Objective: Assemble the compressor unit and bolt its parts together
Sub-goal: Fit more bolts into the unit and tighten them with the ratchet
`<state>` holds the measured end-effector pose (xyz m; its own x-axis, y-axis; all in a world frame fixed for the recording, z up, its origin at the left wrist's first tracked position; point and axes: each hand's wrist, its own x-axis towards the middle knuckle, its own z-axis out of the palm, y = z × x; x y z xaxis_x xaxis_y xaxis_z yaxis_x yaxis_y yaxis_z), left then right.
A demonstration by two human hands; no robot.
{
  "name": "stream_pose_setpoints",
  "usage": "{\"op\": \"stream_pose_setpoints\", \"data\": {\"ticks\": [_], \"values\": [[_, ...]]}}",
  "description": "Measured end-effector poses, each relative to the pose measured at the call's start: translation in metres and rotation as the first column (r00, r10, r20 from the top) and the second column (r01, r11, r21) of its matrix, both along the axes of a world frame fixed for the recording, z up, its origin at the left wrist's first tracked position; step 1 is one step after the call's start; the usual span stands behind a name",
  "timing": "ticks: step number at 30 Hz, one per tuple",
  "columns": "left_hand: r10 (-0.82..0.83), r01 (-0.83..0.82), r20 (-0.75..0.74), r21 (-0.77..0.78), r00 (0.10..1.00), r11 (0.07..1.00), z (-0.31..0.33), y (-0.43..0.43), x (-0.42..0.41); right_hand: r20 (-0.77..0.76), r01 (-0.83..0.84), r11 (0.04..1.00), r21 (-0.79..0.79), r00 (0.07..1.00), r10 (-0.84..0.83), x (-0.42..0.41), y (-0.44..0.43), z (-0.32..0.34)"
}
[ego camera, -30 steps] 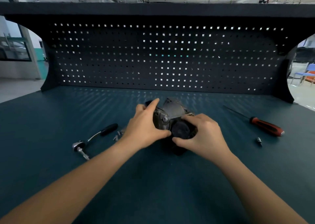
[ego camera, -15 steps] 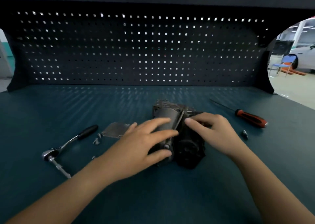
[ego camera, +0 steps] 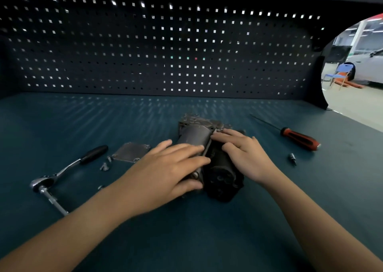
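Clearly heavy, rigid metal, my compressor (ego camera: 193, 134) lies mid-bench (ego camera: 186, 240). My left hand (ego camera: 165, 168) and right hand (ego camera: 242, 153) rest on it with near-straight fingers, gripping nothing. I'd cup under both cylinders to lift.

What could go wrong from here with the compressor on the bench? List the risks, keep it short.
1. The compressor unit lies with its rounded bodies on the flat bench, and the left hand and right hand only rest on top of it. It might roll or shift if pushed sideways.
2. The loose bolts lie beside the cover plate, close to the left forearm. A sweep of that arm could scatter them.
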<state>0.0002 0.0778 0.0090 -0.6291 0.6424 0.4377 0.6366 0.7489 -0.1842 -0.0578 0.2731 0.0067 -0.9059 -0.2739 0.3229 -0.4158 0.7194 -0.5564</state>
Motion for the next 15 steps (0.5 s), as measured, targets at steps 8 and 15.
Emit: {"op": "stream_pose_setpoints", "data": {"ticks": [8, 15], "values": [[-0.008, 0.006, -0.039, -0.060, 0.999, 0.998, 0.000, 0.004, -0.003, 0.070, -0.041, 0.977, -0.207, 0.996, 0.057, 0.003, -0.002, -0.009], [0.006, -0.002, -0.109, 0.035, 0.994, 0.999, -0.009, 0.008, 0.001, 0.014, -0.047, 0.965, -0.259, 0.998, 0.053, 0.008, -0.008, -0.011]]}}
